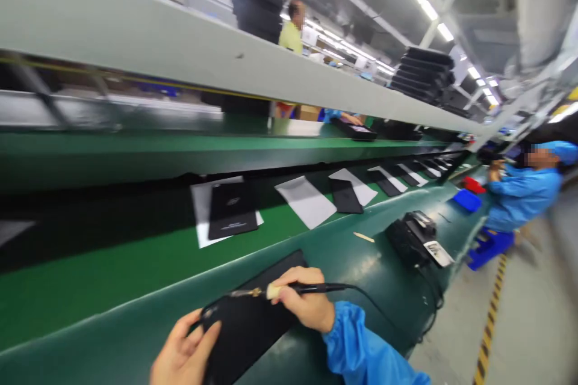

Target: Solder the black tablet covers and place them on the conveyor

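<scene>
My right hand (309, 301) is closed around a soldering iron (298, 290) with a pale grip and a black cable at its back end. Its metal tip points left, over the upper edge of a flat black case (257, 331). My left hand (187, 349) grips that case at its left end, with the thumb on the face and fingers at the edge. The case lies tilted across the green bench. Whether the tip touches it I cannot tell.
Right of my hands stands a black soldering station (413, 237). A thin wooden stick (363, 237) lies nearby. Beyond, a green conveyor (149, 258) carries black panels (232, 209) and white sheets (307, 200). A co-worker in blue (524, 192) sits at right, near a blue tray (467, 200).
</scene>
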### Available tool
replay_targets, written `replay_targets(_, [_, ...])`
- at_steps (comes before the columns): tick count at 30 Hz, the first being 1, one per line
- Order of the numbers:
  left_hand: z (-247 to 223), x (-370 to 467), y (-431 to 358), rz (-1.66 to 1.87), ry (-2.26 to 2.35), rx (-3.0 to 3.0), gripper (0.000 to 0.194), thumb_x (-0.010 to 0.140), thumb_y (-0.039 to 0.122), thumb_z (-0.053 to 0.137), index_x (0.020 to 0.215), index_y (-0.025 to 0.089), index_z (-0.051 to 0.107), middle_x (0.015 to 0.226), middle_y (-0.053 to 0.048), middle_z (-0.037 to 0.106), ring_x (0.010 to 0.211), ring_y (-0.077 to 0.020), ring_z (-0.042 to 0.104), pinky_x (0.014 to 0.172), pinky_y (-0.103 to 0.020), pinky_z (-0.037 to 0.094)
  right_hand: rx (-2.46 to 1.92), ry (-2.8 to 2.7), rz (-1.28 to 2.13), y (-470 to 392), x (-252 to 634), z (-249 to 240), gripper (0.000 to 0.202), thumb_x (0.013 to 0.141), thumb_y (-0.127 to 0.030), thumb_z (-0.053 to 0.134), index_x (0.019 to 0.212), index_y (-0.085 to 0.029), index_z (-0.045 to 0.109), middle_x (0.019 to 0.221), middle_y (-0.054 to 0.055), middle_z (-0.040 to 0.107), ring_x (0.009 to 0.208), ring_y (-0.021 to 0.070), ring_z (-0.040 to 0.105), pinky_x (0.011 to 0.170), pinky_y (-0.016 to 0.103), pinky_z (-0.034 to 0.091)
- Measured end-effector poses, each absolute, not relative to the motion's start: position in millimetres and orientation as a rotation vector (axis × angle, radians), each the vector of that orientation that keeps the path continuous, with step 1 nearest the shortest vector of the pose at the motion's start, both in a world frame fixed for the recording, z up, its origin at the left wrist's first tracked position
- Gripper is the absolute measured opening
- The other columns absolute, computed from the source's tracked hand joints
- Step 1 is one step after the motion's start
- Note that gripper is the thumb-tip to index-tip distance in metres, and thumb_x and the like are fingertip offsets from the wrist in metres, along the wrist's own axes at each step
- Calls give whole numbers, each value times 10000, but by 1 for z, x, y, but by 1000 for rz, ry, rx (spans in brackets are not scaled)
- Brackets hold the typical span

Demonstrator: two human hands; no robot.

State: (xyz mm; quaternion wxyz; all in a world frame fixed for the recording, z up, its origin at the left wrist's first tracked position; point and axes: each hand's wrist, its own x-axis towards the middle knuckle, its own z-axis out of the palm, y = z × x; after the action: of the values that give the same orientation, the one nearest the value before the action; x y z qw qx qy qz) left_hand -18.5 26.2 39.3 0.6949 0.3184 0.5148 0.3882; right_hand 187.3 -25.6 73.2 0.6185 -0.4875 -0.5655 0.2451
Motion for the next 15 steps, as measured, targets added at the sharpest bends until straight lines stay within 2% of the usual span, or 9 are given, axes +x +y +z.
replay_targets(3, [52, -13, 14, 899, 1044, 744, 704, 514, 462, 904, 1041, 204, 516, 728, -10, 748, 669, -212, 712, 632, -260, 541, -1076, -1446, 477, -36, 189, 84, 100, 891, -256, 637, 880, -234, 734, 800, 33, 741, 707, 183, 702, 671, 302, 569])
replay_targets(7, [54, -8, 8, 955, 912, 769, 486, 704, 395, 804, 1011, 200, 483, 761, -13, 741, 663, -181, 703, 650, -258, 522, -1045, -1554, 457, -41, 194, 87, 117, 887, -169, 625, 933, -218, 721, 840, 54, 726, 759, 191, 698, 683, 304, 567])
replay_targets(15, [54, -8, 3, 979, 875, 737, 419, 721, 358, 779, 959, 203, 472, 726, 7, 713, 574, -143, 656, 585, -236, 492, -1040, -1675, 527, -46, 190, 85, 129, 894, -136, 631, 961, -200, 720, 885, 80, 717, 804, 196, 696, 711, 310, 580])
